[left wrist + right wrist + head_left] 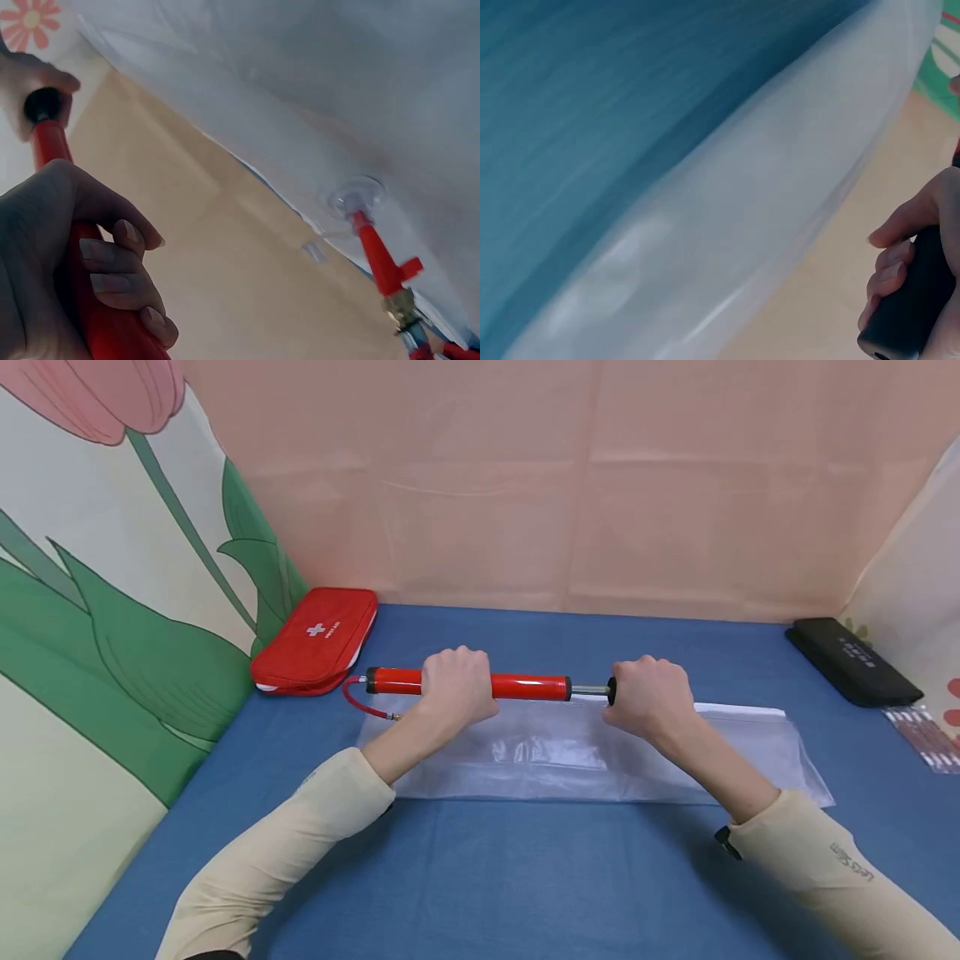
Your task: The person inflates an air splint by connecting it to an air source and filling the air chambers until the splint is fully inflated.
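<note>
A red hand pump (531, 687) lies level above a translucent plastic inflatable (547, 768), which is flat on the table. My left hand (459, 685) grips the pump's barrel near its middle, fingers curled round it in the left wrist view. At the other end my right hand (649, 695) holds the black handle (906, 304), with a short length of metal rod showing. From the barrel's left end curves a red hose (349, 695). In the left wrist view, a red nozzle (381, 259) sits at the inflatable's clear round valve (358, 196).
A red first aid case (318, 639) lies at the back left of the blue-covered table (517, 877). At the back right are a black case (853, 660) and several slim packaged items (926, 739). Fabric walls stand behind and at both sides.
</note>
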### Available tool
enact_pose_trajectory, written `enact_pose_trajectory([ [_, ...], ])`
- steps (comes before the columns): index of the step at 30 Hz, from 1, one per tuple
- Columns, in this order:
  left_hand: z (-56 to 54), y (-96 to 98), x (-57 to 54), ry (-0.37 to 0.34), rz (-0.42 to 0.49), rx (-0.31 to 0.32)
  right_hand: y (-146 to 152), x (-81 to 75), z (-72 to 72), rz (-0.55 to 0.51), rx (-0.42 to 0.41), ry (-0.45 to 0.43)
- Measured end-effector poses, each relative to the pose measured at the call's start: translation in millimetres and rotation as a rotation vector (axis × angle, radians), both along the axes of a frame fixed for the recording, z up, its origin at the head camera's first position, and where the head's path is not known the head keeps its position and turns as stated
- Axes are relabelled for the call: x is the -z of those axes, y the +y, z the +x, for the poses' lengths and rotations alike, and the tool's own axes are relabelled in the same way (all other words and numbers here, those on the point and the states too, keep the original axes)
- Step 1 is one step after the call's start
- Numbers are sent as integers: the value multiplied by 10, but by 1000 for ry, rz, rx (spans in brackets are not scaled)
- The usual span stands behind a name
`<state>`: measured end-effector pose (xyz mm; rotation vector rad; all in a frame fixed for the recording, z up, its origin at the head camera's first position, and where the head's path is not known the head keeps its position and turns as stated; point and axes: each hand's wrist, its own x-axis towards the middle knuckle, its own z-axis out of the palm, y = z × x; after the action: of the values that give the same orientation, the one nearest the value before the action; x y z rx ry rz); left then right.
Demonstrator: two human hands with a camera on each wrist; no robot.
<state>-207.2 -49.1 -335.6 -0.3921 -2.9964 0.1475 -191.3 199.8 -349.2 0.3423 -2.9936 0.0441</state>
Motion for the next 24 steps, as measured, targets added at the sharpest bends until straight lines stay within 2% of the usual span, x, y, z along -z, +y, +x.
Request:
enact_pose_trajectory([
  [10,77,213,1,2,-27,40,-392,-74,101,13,53,-43],
  [15,93,267,-67,22,-26,75,-447,-151,140,11,67,-24],
  [19,81,117,-112,12,12,96,-230,-153,118,3,-19,36],
  [24,36,-148,-55,30,72,82,344,-98,51,4,-166,152],
])
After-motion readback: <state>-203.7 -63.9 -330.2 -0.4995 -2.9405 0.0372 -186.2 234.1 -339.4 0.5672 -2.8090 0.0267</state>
